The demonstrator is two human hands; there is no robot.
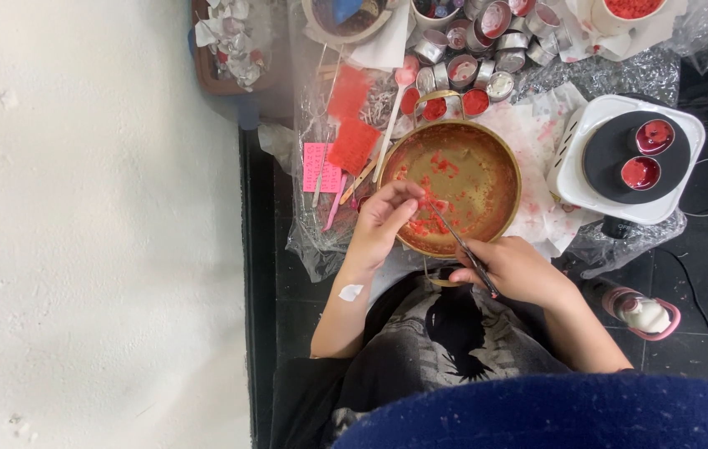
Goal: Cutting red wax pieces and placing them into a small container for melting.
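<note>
Nearest, right hand (516, 270) pinched shut around a thin dark metal tool (462, 244), held pencil-fashion near its rear end, tip reaching up-left into the round brass-coloured metal bowl (499, 170). Probably light and rigid, that tool, slim enough to twist between fingertips, so best gripped low and firmly as here. Just beyond, left hand (380, 220) draped over the bowl's near-left rim, fingertips bunched together on something small among the red wax crumbs (441, 166); exact item not discernible. Crumbs scattered over a yellowed, greasy-looking bowl floor, likely soft, brittle and a little tacky, easily smeared under pressure. Bowl resting on crinkled clear plastic sheeting (312, 241) over the dark tiled floor, towards its near edge. Further right, white square hot plate (574, 158) carrying two small tins of glossy red wax (647, 154). Farthest, along the far edge, a cluster of empty silver tealight cups (487, 50) and red textured wax sheets (352, 120).
</note>
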